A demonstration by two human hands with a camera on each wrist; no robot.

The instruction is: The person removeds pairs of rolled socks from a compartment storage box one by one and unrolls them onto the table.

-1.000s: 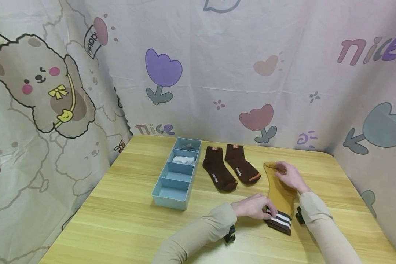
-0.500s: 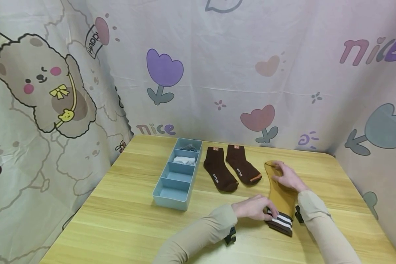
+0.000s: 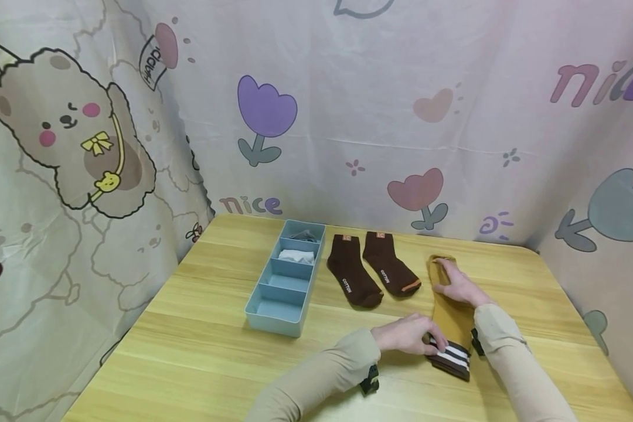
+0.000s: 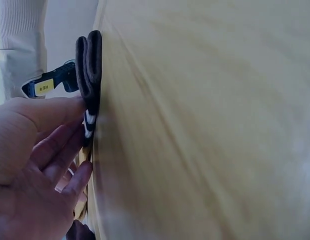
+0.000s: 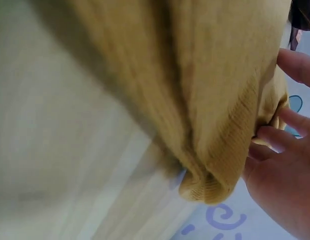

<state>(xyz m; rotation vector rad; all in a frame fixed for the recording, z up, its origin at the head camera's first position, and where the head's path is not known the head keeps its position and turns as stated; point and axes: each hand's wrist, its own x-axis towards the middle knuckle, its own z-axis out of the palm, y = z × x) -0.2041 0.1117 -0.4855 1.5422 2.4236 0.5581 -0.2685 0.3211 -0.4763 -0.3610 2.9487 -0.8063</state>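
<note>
Yellow sock (image 3: 450,321): lies lengthwise under our hands, cuff toward six o'clock.
Right hand (image 3: 460,288): we pinch its far end.
Left hand (image 3: 408,334): our fingertips touch the cuff's edge; whether they clamp it, we cannot tell.
Brown socks (image 3: 351,271): ten o'clock from it, just beside the box (image 3: 274,324).
Room: we see table (image 3: 184,334) stretching from box to nine-o'clock edge.

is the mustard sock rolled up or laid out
Laid out: in the head view, the mustard sock stretches from its striped cuff, by the left hand, to its far end, by the right hand.
</note>
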